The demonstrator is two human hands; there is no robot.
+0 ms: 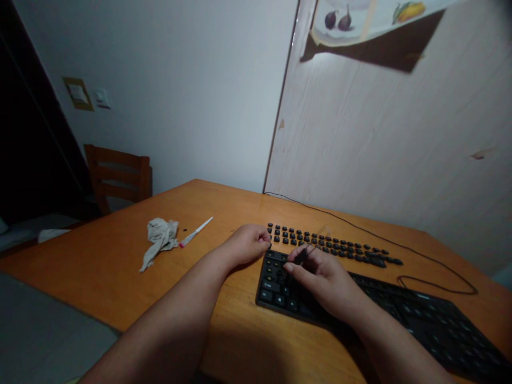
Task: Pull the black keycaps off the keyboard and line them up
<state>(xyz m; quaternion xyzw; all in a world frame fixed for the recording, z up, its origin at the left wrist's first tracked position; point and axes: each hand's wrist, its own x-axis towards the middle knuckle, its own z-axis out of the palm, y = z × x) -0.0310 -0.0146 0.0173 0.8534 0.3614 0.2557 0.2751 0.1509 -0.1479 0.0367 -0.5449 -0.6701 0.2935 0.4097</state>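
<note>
A black keyboard (280, 301) lies on the wooden table, its upper left part stripped of several keys. Beyond it, loose black keycaps (306, 239) are laid out in rows. My left hand (248, 244) rests at the left end of those rows, fingers curled and pinched on a keycap (269, 246). Over the left part of the keyboard is my right hand (322, 274), thumb and fingers closed round a small black object (301, 256). Its exact kind is too dark to make out. The right hand and forearm hide part of the keyboard.
A crumpled grey cloth (160, 237) and a white brush-like tool (196, 232) with a pink tip lie to the left, with a tiny black piece (184, 230) between them. A thin cable (360, 226) runs across the table's back. A wooden chair (120, 176) stands at the far left.
</note>
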